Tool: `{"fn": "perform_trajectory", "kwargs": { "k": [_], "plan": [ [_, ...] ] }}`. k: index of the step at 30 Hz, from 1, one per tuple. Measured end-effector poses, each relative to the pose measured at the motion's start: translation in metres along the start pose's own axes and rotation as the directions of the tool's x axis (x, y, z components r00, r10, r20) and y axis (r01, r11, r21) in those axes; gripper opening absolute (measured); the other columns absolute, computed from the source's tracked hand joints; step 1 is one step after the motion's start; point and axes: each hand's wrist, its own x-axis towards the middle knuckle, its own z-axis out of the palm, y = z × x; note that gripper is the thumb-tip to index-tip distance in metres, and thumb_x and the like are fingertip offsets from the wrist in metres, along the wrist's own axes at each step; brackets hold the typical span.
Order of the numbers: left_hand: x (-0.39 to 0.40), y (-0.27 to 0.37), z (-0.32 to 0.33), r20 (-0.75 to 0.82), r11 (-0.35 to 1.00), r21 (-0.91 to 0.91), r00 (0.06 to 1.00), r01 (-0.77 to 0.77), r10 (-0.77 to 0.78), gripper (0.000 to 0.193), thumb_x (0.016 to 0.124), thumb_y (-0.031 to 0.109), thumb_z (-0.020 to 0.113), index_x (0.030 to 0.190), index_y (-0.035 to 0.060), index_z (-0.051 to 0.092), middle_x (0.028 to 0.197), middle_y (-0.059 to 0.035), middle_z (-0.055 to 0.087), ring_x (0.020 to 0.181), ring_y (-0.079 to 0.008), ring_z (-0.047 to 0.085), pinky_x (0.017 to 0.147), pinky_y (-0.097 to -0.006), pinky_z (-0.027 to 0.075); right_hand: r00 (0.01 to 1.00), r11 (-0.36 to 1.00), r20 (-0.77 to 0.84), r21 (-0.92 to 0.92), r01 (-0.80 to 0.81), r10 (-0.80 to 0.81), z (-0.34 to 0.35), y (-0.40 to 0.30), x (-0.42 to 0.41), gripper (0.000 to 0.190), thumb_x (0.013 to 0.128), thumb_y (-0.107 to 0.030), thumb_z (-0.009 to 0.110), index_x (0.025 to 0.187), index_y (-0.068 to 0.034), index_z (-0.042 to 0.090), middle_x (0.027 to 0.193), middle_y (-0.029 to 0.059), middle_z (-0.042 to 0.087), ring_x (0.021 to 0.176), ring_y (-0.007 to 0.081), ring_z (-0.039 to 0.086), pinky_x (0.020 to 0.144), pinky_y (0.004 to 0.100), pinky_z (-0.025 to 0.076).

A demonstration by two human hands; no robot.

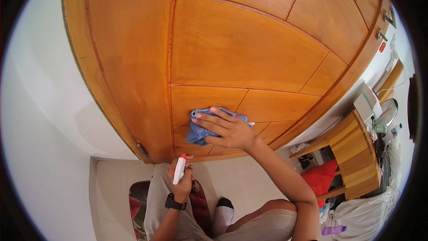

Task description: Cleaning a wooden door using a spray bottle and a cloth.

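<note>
Under the spread fingers of my right hand (227, 129) lies a folded blue cloth (200, 134), pressed flat against the lower part of a varnished wooden door (247, 47). The thumb and palm cover much of the cloth. My left hand (182, 177) is down by my knee, wrapped around a spray bottle with a white trigger head (179, 170) and a red nozzle. The bottle's body is mostly hidden by that hand. A black watch sits on the left wrist.
The door has a hinge (141, 149) at lower left and a lock with a key and red tag (382, 47) at right. A wooden desk (354, 157) loaded with items stands at right, with a red cloth item (322, 177) beside it. A patterned mat (138, 194) lies on the tiled floor.
</note>
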Motion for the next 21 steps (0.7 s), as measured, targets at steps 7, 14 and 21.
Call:
{"fn": "perform_trajectory", "kwargs": {
  "k": [7,14,21],
  "plan": [
    [-0.001,0.004,0.000,-0.020,1.000,-0.003,1.000,-0.003,0.003,0.032,0.085,-0.006,0.056,0.115,0.0022,0.062,0.100,-0.0036,0.069,0.054,-0.0043,0.051,0.049,-0.0216,0.043,0.977,0.982,-0.161,-0.108,-0.158,0.140,-0.044,0.021,0.045,0.017,0.078,-0.016,0.067,0.074,-0.015,0.051,0.133,0.0105,0.063,0.132,0.0267,0.053,0.116,0.0430,0.036],
    [-0.003,0.005,0.005,0.005,0.999,0.036,1.000,0.020,-0.020,0.032,0.084,-0.007,0.056,0.114,0.0028,0.063,0.091,-0.0015,0.067,0.052,-0.0038,0.049,0.049,-0.0212,0.040,0.996,0.999,-0.090,0.037,-0.010,0.013,0.035,-0.015,0.001,0.010,0.084,-0.020,0.064,0.083,-0.012,0.058,0.142,0.0133,0.055,0.137,0.0259,0.047,0.119,0.0423,0.032],
    [0.000,0.002,0.001,-0.040,1.000,-0.010,0.999,-0.016,0.015,0.032,0.084,-0.007,0.056,0.114,0.0014,0.063,0.102,-0.0045,0.069,0.050,-0.0039,0.048,0.047,-0.0210,0.039,0.992,0.995,0.103,0.068,0.071,-0.078,0.008,-0.007,0.011,0.008,0.085,-0.023,0.062,0.083,-0.016,0.059,0.141,0.0106,0.057,0.136,0.0236,0.048,0.120,0.0449,0.029]
  ]
}}
